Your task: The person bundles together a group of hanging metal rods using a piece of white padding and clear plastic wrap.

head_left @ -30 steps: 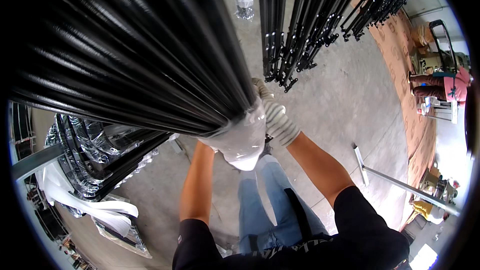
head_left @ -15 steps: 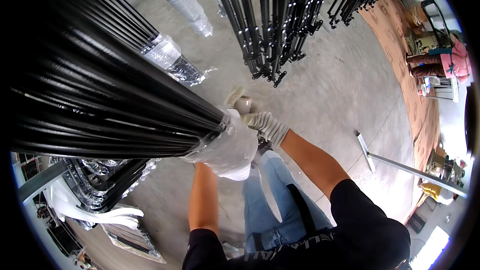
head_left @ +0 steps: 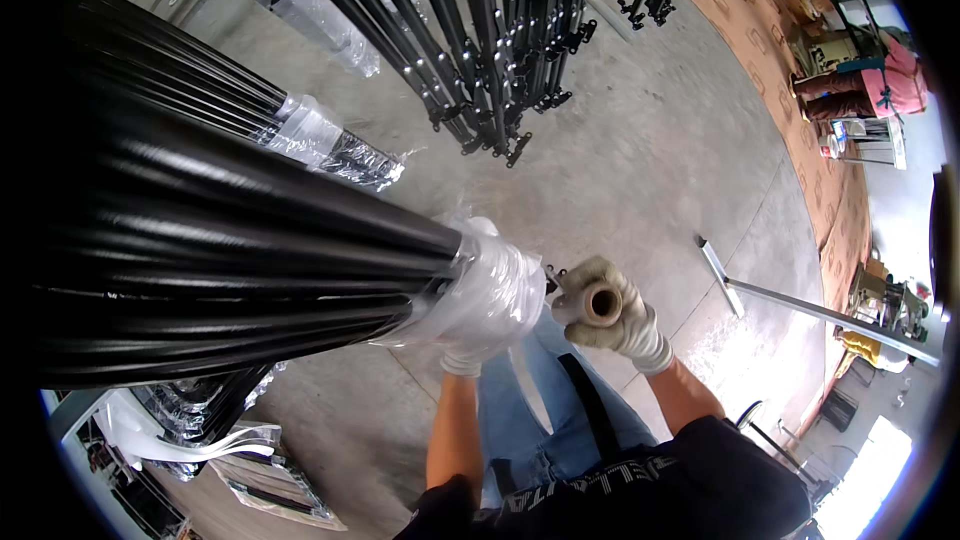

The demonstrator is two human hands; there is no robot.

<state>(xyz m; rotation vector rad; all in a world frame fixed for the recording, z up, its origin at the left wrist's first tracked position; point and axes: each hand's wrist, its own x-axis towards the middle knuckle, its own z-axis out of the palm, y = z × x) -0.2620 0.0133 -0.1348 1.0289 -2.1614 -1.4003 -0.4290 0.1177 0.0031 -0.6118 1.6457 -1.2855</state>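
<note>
A thick bundle of black metal tubes (head_left: 300, 240) comes in from the left, its end wrapped in clear stretch film (head_left: 500, 285). My left hand (head_left: 462, 361), in a pale glove, holds the wrapped end from beneath; the film and tubes hide most of its fingers. White glove tips show at the far side of the wrap. Just right of the bundle's end, my gloved right hand (head_left: 636, 328) is closed around a roll of stretch film (head_left: 578, 312), whose open cardboard core faces up.
More black tubes (head_left: 490, 50) hang beyond, with film-wrapped bundles (head_left: 310, 130) at the far left. A metal bar stand (head_left: 800, 316) lies to the right. Cardboard sheeting (head_left: 765, 70) runs along the right side, where another person (head_left: 885, 80) stands. White curved parts (head_left: 190, 440) are at lower left.
My right hand has come round from the far side of the bundle to its right, nearer me, with the film roll. The wrapped end sits slightly farther right, and the whole view has shifted.
</note>
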